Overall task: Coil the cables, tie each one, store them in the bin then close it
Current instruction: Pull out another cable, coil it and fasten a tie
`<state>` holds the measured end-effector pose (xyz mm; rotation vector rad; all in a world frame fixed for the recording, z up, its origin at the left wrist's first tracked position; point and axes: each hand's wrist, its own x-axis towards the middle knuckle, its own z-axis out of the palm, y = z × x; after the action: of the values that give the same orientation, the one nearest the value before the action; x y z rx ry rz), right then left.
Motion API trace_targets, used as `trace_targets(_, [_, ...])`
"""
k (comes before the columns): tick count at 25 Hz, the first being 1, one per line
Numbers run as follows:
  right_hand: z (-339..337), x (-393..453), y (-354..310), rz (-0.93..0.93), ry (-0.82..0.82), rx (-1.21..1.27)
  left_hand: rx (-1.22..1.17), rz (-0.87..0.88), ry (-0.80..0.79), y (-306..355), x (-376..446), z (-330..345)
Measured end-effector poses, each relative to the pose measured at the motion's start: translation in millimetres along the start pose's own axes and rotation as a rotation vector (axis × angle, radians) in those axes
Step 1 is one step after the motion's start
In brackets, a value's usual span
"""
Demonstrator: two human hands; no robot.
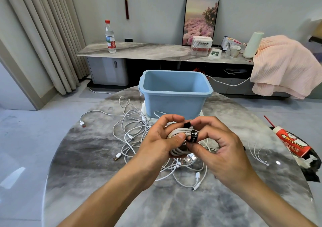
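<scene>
My left hand (160,139) grips a coiled white cable (177,151) above the round marble table (87,183). A black strap tie (193,136) is wrapped round the coil, and my right hand (216,145) pinches that tie with thumb and fingers. Behind my hands stands the open light-blue bin (176,94), with nothing visible inside it. It sits on a white lid (143,111), mostly hidden underneath. Several loose white USB cables (129,127) lie tangled on the table to the left of and below my hands.
A red-and-white snack tube (292,142) on a dark bag lies at the table's right edge. Thin white cables (257,155) lie near it. Behind stand a marble sideboard with a water bottle (110,36), a framed picture and a pink blanket (282,64).
</scene>
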<state>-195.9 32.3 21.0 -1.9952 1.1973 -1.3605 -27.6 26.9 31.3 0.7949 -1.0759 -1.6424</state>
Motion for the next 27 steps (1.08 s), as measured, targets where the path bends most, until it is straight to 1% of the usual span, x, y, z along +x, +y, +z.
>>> trace_targets(6, [-2,1,1,-0.048,0.015,0.010,0.032,0.012,-0.016,1,-1,-1])
trace_targets(10, [-2,2,2,-0.072,0.043,0.023,0.097,0.004,0.040,-2,-3,2])
trace_targets(13, [-3,1,4,-0.069,0.053,0.028,0.119,-0.047,0.064,-4,-5,4])
trace_targets(18, [-3,1,6,-0.037,0.057,0.039,0.128,-0.064,0.055,0,-5,4])
trace_targets(21, [-6,3,8,-0.019,0.022,0.087,0.155,-0.052,0.063,0,-6,4])
trace_targets(24, [-13,6,7,0.004,0.024,0.173,0.217,-0.020,0.077,-1,-6,5])
trace_targets(27, [-15,8,5,-0.036,0.034,0.139,0.287,0.056,0.090,0,-4,6])
